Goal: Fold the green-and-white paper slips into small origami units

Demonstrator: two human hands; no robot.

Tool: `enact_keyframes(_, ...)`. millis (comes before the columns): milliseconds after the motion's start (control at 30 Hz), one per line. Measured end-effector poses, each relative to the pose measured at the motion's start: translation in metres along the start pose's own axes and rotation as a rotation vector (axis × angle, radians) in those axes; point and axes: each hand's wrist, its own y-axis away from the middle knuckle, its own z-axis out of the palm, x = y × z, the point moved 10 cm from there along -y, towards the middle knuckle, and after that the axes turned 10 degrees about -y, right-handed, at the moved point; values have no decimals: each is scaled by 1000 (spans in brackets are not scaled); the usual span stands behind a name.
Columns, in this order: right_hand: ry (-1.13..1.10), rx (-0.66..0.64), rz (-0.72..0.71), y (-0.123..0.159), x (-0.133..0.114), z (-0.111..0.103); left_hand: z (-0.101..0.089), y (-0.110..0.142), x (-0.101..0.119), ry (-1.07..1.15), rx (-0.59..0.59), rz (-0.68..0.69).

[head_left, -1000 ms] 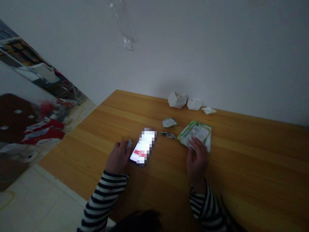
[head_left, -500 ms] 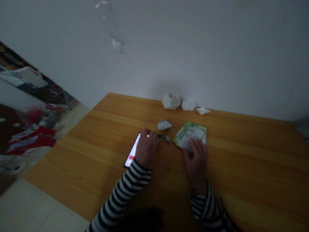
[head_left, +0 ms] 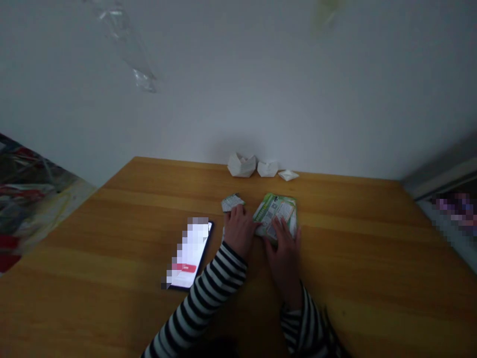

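Note:
My left hand (head_left: 239, 229) lies on the wooden table (head_left: 354, 258), fingers curled down over a small folded paper piece that it hides. Just beyond its fingertips sits another small folded printed paper (head_left: 232, 202). My right hand (head_left: 284, 244) rests flat with spread fingers on the near edge of a stack of green-and-white printed sheets (head_left: 278, 211). A lit phone (head_left: 190, 253) lies face up left of my left hand, untouched. Both sleeves are black-and-white striped.
Three white folded paper shapes (head_left: 242, 164) (head_left: 267, 168) (head_left: 288, 174) stand in a row at the table's far edge against the white wall. A clear plastic strip (head_left: 128, 44) hangs on the wall. Cluttered shelves show at the far left.
My left hand left the phone and moved right, onto the small folded paper beside the green sheets. My right hand stayed on the sheets. The camera swung right.

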Motion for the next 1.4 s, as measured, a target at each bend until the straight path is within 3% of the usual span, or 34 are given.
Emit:
enact_keyframes(267, -4, 27, 30, -3, -5, -6, -5, 3, -1, 54, -10, 88)
enact_keyframes(500, -46, 42, 55, -4, 0, -11, 7, -2, -7, 283, -164, 125)
enact_keyframes(600, -50, 47, 63, -5, 1, -12, 11, -3, -10, 374, -173, 125)
enact_keyframes(700, -44, 57, 68, -5, 2, -14, 13, -3, -6, 415, -162, 216)
enact_keyframes(800, -50, 50, 68, -5, 2, -15, 18, -3, -1, 397, -173, 310)
enact_keyframes(1033, -51, 31, 62, -6, 3, -14, 33, -1, 4, 189, -257, 355)
enact_keyframes(1400, -59, 31, 24, -6, 5, -16, 33, 4, 11, 129, -247, 384)
